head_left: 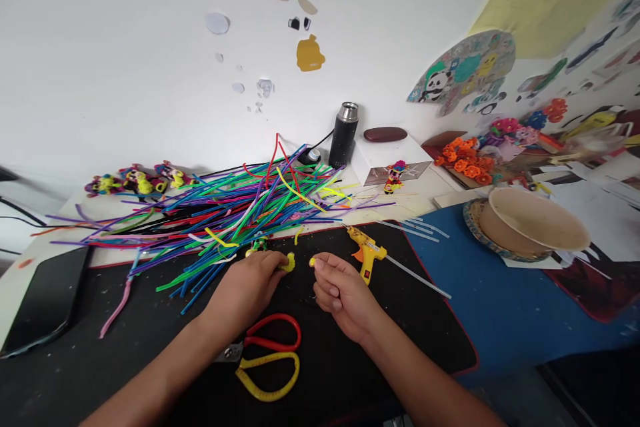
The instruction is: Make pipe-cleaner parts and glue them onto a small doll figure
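My left hand [250, 287] rests on the black mat [150, 347] with its fingers closed round a small yellow pipe-cleaner piece [289, 263]. My right hand [340, 290] lies just to its right, fingers curled, pinching a tiny yellow bit [313, 261] at its fingertips. The two hands are a few centimetres apart. Scissors with one red and one yellow handle [270, 353] lie on the mat just below my left wrist. A yellow glue gun [367, 252] with a clear glue stick lies right beside my right hand.
A big heap of coloured pipe cleaners [220, 213] covers the table behind the hands. Small finished figures [135, 181] stand at the back left, a black flask [344, 135] and white box at the back. A bowl [530, 220] sits right, a dark phone [45, 300] left.
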`<state>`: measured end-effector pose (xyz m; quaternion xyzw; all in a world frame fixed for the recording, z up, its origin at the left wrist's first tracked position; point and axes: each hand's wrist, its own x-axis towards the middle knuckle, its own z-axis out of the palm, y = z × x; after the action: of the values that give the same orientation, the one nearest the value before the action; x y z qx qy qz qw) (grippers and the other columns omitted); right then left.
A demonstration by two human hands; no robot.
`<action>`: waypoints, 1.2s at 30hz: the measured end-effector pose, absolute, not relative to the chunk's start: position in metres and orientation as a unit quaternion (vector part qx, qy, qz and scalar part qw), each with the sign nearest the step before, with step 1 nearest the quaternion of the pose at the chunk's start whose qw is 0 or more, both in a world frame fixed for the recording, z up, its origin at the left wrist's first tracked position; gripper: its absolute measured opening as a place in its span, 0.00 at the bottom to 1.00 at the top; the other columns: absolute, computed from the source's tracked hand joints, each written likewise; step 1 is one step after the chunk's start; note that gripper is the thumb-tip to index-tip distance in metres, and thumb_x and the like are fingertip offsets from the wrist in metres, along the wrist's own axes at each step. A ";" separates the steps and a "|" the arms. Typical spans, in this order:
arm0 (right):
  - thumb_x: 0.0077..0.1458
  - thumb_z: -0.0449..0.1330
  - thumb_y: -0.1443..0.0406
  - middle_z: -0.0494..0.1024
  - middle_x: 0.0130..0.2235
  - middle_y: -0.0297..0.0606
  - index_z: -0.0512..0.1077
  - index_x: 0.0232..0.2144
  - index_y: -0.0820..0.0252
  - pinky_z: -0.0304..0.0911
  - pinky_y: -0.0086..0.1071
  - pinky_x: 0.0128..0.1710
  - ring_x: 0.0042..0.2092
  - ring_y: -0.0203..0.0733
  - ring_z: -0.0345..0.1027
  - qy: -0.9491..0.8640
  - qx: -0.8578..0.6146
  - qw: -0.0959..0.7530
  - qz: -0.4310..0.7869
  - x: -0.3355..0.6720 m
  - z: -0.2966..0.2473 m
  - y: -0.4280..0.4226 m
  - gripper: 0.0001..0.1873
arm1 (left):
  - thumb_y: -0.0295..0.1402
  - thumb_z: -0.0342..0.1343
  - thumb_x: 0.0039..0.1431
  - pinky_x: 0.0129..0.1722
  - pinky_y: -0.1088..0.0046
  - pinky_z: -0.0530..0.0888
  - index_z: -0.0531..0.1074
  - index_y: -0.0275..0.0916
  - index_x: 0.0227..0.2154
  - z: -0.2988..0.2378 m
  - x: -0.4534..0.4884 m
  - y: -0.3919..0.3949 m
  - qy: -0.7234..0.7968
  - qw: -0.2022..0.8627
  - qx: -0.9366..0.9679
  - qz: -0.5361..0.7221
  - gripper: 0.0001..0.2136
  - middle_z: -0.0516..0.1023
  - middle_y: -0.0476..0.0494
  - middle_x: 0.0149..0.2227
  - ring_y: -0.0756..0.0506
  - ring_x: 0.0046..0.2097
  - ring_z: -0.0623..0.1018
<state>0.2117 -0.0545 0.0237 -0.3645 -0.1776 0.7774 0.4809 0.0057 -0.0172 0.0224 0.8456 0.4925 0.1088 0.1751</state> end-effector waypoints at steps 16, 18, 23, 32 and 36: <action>0.50 0.74 0.53 0.57 0.16 0.18 0.73 0.34 0.60 0.34 0.26 0.18 0.17 0.25 0.40 -0.304 -0.422 0.467 0.715 0.213 0.021 -0.048 0.20 | 0.32 0.55 0.64 0.46 0.66 0.74 0.81 0.43 0.40 0.034 -0.002 -0.016 0.446 0.400 0.763 0.244 0.09 0.80 0.43 0.42 0.43 0.44 0.80; 0.51 0.73 0.53 0.57 0.17 0.18 0.73 0.34 0.60 0.35 0.26 0.17 0.17 0.26 0.41 -0.335 -0.430 0.460 0.701 0.214 0.023 -0.047 0.20 | 0.32 0.56 0.63 0.47 0.66 0.74 0.81 0.43 0.40 0.034 -0.002 -0.017 0.443 0.403 0.762 0.246 0.09 0.80 0.43 0.42 0.43 0.45 0.80; 0.53 0.71 0.53 0.60 0.21 0.22 0.75 0.35 0.59 0.40 0.26 0.17 0.19 0.27 0.45 -0.420 -0.450 0.439 0.655 0.218 0.026 -0.040 0.17 | 0.31 0.56 0.62 0.48 0.65 0.73 0.80 0.43 0.41 0.035 -0.001 -0.019 0.441 0.431 0.751 0.238 0.09 0.80 0.44 0.43 0.42 0.45 0.80; 0.56 0.69 0.53 0.60 0.20 0.22 0.75 0.36 0.58 0.43 0.26 0.18 0.19 0.29 0.48 -0.469 -0.468 0.423 0.618 0.219 0.020 -0.034 0.16 | 0.34 0.58 0.59 0.40 0.66 0.76 0.80 0.41 0.41 0.035 0.006 -0.022 0.450 0.553 0.654 0.252 0.09 0.77 0.46 0.40 0.44 0.38 0.79; 0.52 0.71 0.51 0.60 0.20 0.21 0.74 0.35 0.59 0.40 0.26 0.17 0.18 0.27 0.45 -0.423 -0.459 0.423 0.657 0.215 0.019 -0.035 0.19 | 0.36 0.62 0.57 0.40 0.66 0.77 0.80 0.40 0.41 0.033 0.008 -0.021 0.447 0.631 0.579 0.259 0.10 0.78 0.46 0.41 0.46 0.36 0.80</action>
<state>0.2148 -0.0353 0.0193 -0.4588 -0.4233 0.6568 0.4229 0.0081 -0.0208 0.0325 0.5792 0.4470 0.2588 0.6307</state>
